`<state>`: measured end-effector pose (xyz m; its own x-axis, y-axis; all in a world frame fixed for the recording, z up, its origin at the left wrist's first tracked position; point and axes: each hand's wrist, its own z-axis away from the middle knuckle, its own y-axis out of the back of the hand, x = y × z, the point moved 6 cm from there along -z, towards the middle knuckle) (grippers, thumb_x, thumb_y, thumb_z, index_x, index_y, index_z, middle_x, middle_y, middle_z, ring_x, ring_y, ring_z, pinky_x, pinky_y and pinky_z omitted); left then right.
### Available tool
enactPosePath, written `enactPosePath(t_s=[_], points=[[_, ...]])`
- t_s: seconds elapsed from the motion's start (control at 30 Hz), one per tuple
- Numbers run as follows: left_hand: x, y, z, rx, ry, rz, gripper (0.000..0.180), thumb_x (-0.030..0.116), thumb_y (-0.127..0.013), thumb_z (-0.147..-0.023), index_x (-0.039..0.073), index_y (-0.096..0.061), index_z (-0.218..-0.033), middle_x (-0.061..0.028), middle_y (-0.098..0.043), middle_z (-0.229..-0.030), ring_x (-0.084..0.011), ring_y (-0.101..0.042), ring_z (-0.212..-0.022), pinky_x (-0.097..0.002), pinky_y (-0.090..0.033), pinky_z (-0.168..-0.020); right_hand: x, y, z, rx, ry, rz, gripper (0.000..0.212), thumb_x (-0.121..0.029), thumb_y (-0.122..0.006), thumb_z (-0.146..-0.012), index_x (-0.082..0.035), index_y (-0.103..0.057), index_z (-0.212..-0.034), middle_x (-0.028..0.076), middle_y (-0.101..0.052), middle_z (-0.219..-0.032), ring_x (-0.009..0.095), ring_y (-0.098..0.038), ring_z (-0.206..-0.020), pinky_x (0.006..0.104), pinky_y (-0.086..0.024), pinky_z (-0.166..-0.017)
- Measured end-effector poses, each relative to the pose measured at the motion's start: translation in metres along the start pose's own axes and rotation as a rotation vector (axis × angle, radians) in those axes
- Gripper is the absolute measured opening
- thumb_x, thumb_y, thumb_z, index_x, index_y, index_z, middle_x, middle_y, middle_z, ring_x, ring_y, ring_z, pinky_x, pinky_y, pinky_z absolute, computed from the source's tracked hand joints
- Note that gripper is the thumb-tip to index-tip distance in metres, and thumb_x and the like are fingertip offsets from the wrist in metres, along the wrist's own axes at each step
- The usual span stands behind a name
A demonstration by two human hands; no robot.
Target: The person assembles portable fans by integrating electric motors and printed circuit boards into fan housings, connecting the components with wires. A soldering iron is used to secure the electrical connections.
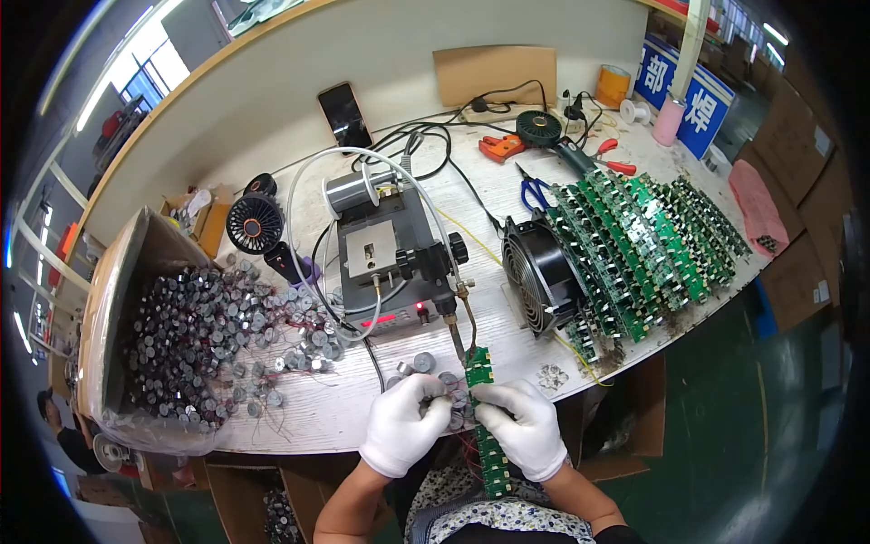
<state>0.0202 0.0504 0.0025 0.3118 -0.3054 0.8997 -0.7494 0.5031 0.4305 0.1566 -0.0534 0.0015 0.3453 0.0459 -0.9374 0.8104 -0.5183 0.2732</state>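
Judging by the big heap of green boards [648,240] right of the soldering station [390,263] and the spilled round parts [195,331] left of it, work looks midway: below its tip, left hand [403,422] pinches small parts and right hand [521,426] grips a green board strip [482,399].

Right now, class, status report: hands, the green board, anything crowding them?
Left gloved hand and right gloved hand both grip long green circuit-board strip. Soldering-iron tip beside its top. Grey round parts close by.
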Motion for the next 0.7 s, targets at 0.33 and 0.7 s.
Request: enactPosePath(t_s=[0.33, 0.7], points=[[0.012, 0.0, -0.001, 0.01, -0.082, -0.092, 0.01, 0.005, -0.069, -0.075, 0.002, -0.061, -0.08, -0.0095, -0.061, -0.069, -0.0149, -0.056, -0.052, -0.027, -0.045, -0.05, 0.002, 0.0, 0.0, 0.024, -0.015, 0.003, 0.024, -0.004, -0.07, -0.076, -0.003, -0.069, -0.1, 0.01, -0.063, -0.087, 0.021, -0.063, -0.078, 0.0287, -0.049, -0.071], [0.012, -0.002, 0.001, 0.059, -0.136, -0.129, 0.009, 0.004, -0.069, -0.075, 0.003, -0.061, -0.08, -0.0108, -0.063, -0.071, -0.0168, -0.059, -0.055, -0.0271, -0.046, -0.052, 0.005, -0.003, 0.003, -0.013, 0.004, -0.032, 0.027, -0.002, -0.071, -0.076, -0.005, -0.07, -0.102, 0.008, -0.06, -0.081, 0.018, -0.06, -0.071, 0.027, -0.047, -0.065]])
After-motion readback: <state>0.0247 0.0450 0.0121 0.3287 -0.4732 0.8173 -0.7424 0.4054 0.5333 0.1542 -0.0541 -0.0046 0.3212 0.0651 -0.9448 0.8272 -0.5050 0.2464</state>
